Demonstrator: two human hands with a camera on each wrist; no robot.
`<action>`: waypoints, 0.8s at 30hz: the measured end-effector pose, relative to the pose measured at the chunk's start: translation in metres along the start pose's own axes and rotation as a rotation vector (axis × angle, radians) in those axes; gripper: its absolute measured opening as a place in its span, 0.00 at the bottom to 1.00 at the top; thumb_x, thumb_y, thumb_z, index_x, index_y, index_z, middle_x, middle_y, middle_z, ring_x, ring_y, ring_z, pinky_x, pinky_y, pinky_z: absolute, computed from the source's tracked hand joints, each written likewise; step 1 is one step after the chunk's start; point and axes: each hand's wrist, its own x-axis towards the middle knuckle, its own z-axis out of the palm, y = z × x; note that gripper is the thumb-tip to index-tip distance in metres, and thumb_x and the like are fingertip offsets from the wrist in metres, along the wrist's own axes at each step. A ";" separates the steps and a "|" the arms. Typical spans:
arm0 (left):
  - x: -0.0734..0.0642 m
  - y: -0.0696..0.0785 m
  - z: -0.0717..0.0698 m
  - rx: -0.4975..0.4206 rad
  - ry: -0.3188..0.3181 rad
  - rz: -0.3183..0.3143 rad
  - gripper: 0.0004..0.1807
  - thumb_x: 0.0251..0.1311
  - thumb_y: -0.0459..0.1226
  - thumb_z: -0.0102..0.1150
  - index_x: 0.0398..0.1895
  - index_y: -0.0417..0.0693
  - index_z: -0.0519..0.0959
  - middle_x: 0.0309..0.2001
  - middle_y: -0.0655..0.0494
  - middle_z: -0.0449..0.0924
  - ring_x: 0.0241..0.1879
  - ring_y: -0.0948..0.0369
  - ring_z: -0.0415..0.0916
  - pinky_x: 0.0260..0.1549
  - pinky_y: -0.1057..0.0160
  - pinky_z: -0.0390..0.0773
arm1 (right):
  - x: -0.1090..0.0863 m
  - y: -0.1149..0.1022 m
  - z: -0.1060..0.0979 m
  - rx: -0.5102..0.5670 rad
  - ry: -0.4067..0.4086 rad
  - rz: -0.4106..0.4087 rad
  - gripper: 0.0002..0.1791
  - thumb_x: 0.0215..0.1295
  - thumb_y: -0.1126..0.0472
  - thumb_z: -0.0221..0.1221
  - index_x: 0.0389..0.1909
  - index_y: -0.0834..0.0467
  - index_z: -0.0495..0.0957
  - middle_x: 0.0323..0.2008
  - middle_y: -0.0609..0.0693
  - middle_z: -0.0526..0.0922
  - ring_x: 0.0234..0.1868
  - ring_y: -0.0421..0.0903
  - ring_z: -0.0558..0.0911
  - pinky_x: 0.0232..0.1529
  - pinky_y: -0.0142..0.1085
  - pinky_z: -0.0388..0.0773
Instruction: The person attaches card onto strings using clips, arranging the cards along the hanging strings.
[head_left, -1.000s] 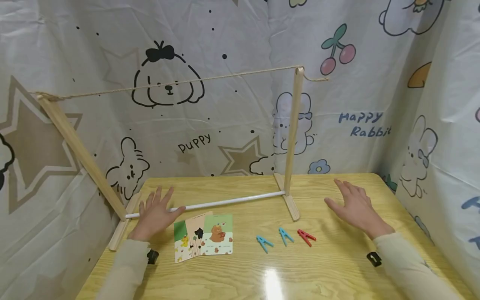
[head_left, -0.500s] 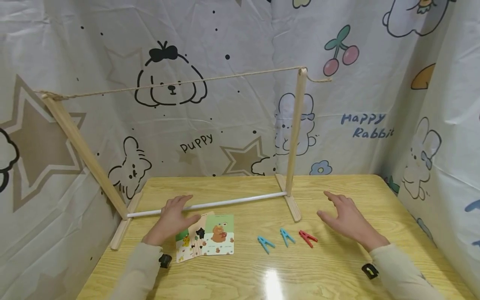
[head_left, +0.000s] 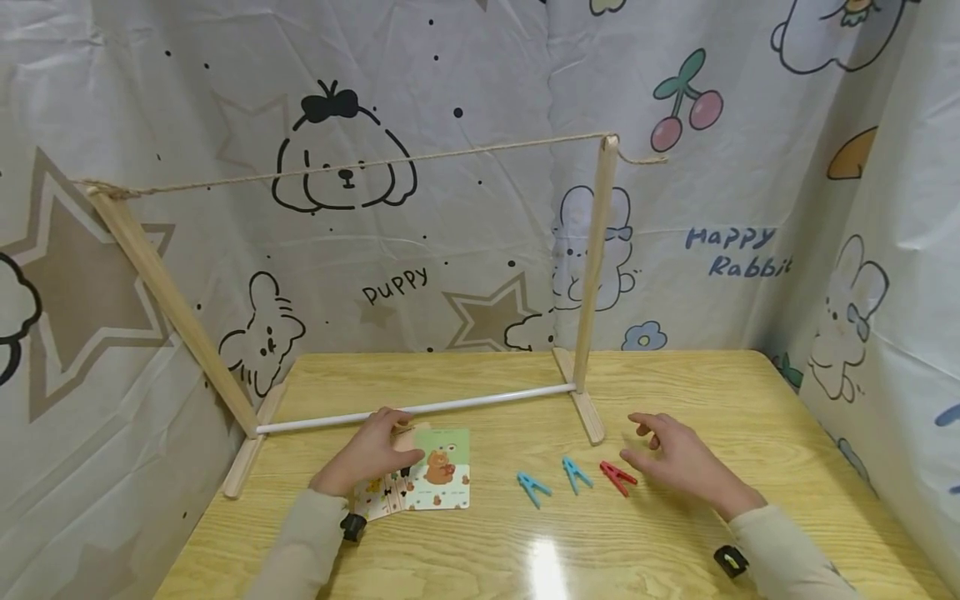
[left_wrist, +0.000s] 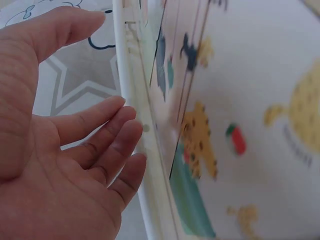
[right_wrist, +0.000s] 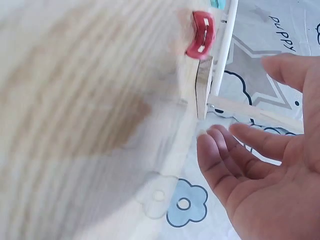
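Note:
Three overlapping cards lie on the table; the top card [head_left: 444, 487] is green and white with a bear print. My left hand [head_left: 371, 457] hovers over the left part of the cards, thumb and fingers apart, holding nothing. In the left wrist view the spotted-animal card [left_wrist: 235, 130] shows beside the loose fingers [left_wrist: 95, 145]. My right hand [head_left: 678, 462] holds nothing, its fingers relaxed, just right of a red clothespin [head_left: 618, 477]. Two blue clothespins [head_left: 533, 488] lie to the left of the red one. In the right wrist view the red clothespin [right_wrist: 203, 35] shows beyond the fingertips.
Behind the cards stands a wooden frame with a right post [head_left: 596, 267], a slanting left post [head_left: 176, 308] and a white bottom rod [head_left: 480, 402]. A twine line [head_left: 450, 153] spans the post tops. A printed curtain [head_left: 465, 233] surrounds the table [head_left: 637, 550].
My left hand has moved right and nearer to me, from the white rod to over the cards. My right hand has come left and nearer, towards the red clothespin.

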 end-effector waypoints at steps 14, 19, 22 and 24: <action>0.004 0.001 0.008 0.007 -0.029 -0.019 0.38 0.58 0.50 0.76 0.67 0.40 0.75 0.56 0.49 0.78 0.57 0.53 0.76 0.57 0.46 0.77 | -0.014 -0.002 0.013 0.034 -0.118 0.019 0.27 0.60 0.49 0.74 0.54 0.63 0.82 0.39 0.46 0.81 0.33 0.40 0.74 0.34 0.33 0.73; 0.004 0.001 0.008 0.013 -0.041 -0.007 0.39 0.57 0.52 0.77 0.66 0.41 0.76 0.58 0.49 0.78 0.58 0.52 0.75 0.57 0.45 0.77 | -0.013 -0.001 0.014 0.016 -0.134 0.014 0.25 0.58 0.47 0.75 0.50 0.59 0.84 0.36 0.44 0.79 0.34 0.40 0.73 0.35 0.33 0.72; 0.004 0.001 0.008 0.008 -0.041 -0.009 0.40 0.54 0.52 0.78 0.65 0.42 0.77 0.58 0.50 0.78 0.58 0.52 0.75 0.57 0.45 0.77 | -0.012 0.000 0.015 0.028 -0.150 0.018 0.24 0.57 0.47 0.76 0.48 0.57 0.84 0.35 0.43 0.78 0.34 0.40 0.72 0.35 0.33 0.72; 0.005 0.001 0.009 0.006 -0.042 -0.013 0.40 0.53 0.53 0.80 0.65 0.42 0.77 0.58 0.51 0.78 0.58 0.53 0.75 0.57 0.46 0.77 | -0.012 0.001 0.015 0.046 -0.165 0.020 0.24 0.56 0.46 0.77 0.46 0.57 0.84 0.34 0.43 0.78 0.34 0.39 0.73 0.35 0.32 0.73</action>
